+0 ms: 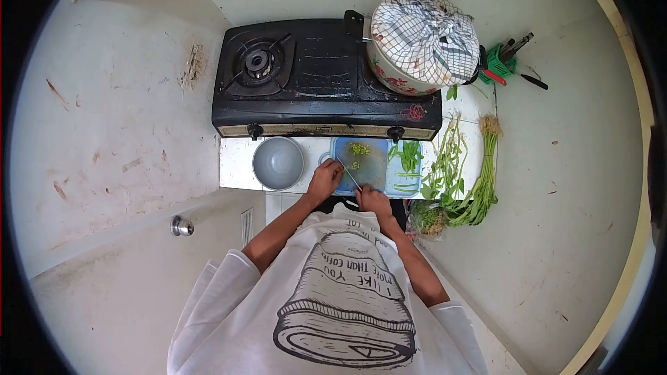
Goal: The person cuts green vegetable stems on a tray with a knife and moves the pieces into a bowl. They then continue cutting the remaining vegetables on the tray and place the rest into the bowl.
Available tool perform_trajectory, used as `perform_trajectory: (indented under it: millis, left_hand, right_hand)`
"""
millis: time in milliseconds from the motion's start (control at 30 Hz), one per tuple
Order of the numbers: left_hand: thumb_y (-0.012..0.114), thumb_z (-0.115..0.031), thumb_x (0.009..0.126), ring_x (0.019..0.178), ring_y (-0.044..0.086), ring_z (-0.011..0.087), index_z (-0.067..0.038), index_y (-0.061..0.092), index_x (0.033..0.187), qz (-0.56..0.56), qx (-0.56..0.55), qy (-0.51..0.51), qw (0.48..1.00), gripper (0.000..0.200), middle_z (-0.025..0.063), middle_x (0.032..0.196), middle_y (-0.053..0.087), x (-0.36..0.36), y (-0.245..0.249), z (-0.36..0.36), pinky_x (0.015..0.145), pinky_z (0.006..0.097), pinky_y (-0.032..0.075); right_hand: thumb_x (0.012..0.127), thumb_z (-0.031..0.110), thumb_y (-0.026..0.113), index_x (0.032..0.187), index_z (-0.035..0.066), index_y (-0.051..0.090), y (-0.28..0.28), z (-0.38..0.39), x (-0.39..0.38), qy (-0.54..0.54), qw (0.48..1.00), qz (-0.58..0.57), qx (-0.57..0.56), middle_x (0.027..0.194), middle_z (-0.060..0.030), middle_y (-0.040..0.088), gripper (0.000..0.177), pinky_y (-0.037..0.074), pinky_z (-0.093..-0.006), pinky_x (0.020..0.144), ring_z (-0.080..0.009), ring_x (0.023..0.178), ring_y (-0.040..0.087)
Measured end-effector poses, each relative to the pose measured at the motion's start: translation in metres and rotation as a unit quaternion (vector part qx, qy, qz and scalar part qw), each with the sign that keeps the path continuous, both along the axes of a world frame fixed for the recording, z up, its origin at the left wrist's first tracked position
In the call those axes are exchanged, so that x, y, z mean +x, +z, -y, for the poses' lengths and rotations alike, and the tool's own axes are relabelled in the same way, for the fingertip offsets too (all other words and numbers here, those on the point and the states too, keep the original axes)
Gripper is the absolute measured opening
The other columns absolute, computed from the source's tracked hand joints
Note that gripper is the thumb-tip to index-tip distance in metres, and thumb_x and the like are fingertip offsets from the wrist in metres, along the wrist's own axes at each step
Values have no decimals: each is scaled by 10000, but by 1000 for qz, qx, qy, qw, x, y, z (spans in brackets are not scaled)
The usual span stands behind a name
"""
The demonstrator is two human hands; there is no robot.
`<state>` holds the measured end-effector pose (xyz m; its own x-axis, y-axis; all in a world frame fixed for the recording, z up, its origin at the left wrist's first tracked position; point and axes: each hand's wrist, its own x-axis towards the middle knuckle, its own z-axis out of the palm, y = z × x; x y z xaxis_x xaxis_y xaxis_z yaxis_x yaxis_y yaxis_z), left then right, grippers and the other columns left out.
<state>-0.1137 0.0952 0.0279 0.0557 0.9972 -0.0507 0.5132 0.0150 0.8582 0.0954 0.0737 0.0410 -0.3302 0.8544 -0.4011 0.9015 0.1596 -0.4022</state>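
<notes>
My right hand (374,201) is closed around the handle of a knife (350,175), whose thin blade slants up and left over the blue chopping board (377,167). At the blade's far end my left hand (326,178) has its fingers bent together; what they pinch, if anything, is too small to tell. Small chopped green pieces (359,148) lie on the board beyond the blade, with a smaller heap (355,165) closer to it. Cut green leaves (408,155) and a few stems rest at the board's right side.
A grey bowl (278,163) stands left of the board. Behind is a black gas stove (319,62) bearing a cloth-wrapped pot (399,83). Leafy greens (445,167) and a rooted bunch (488,160) lie right, near a plastic bag (429,221). A green utensil basket (501,62) sits at back right.
</notes>
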Motion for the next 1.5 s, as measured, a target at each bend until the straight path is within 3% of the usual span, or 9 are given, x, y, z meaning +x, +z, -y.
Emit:
perform_trajectory:
  millis: [267, 367, 467, 600, 700, 800, 967, 1200, 1500]
  left_hand:
    - [651, 17, 874, 799, 688, 378, 9, 677, 988, 2, 3, -9, 1000, 118, 192, 914, 637, -1, 4, 4, 737, 452, 581]
    - [688, 4, 862, 786, 689, 317, -10, 690, 1023, -17, 7, -11, 1000, 161, 154, 926, 652, -2, -6, 5, 732, 400, 576]
    - [654, 14, 875, 853, 677, 394, 5, 670, 1034, -8, -1, 0, 1000, 160, 197, 922, 640, 0, 5, 2, 775, 462, 565]
    - [664, 12, 875, 870, 675, 399, 3, 680, 1010, -8, 1, 4, 1000, 136, 196, 933, 646, 5, 0, -2, 783, 464, 562]
    - [666, 10, 879, 876, 679, 399, 4, 691, 1000, -3, 0, 7, 1000, 125, 197, 948, 653, 5, 1, -3, 791, 464, 563]
    - [664, 9, 881, 883, 683, 400, 6, 703, 1011, -2, -5, 13, 1000, 136, 200, 965, 657, 4, 4, -1, 801, 461, 565]
    - [663, 9, 881, 880, 680, 403, 6, 709, 1033, -14, -10, 9, 1000, 159, 202, 974, 653, 3, 2, 0, 808, 466, 563]
    - [661, 15, 874, 843, 675, 397, 0, 698, 996, -13, 11, 9, 1000, 129, 193, 955, 647, 3, 3, 1, 768, 464, 558]
    - [671, 8, 874, 831, 675, 390, -5, 689, 974, -3, 0, 9, 1000, 102, 179, 907, 645, 1, 3, 0, 741, 454, 554]
  right_hand:
    - [1044, 433, 523, 971, 5, 579, -4, 0, 1, 12, 999, 2, 32, 713, -265, 702, 438, 591, -562, 612, -459, 692, 728]
    - [1043, 433, 529, 948, 8, 578, -2, 5, 9, -1, 999, 11, 33, 691, -256, 698, 438, 594, -552, 596, -450, 681, 731]
    - [1049, 429, 520, 948, 2, 584, 4, 3, 10, -5, 999, 12, 36, 689, -260, 694, 444, 592, -552, 600, -455, 678, 727]
    - [1068, 438, 478, 1014, -19, 575, 8, 1, 9, -11, 1000, -11, 8, 712, -286, 690, 470, 577, -580, 605, -488, 695, 712]
    - [1051, 435, 515, 992, -9, 593, 13, 2, 8, -7, 1000, 2, 3, 720, -269, 699, 455, 591, -567, 638, -455, 703, 729]
    - [1062, 441, 487, 1029, -21, 582, 4, 2, 9, -2, 1000, -17, -5, 721, -283, 695, 473, 583, -582, 642, -490, 705, 715]
    - [1053, 421, 509, 1013, -6, 599, -3, -10, -5, 10, 1000, -6, 17, 755, -268, 714, 438, 596, -561, 659, -467, 727, 730]
    - [1066, 440, 479, 1026, 2, 592, -7, 0, 4, -11, 1000, 10, 9, 738, -269, 706, 454, 588, -559, 616, -467, 695, 721]
    - [1061, 459, 480, 1046, -3, 603, -7, -2, 6, -11, 1000, 12, 5, 751, -273, 705, 478, 586, -569, 649, -474, 718, 721]
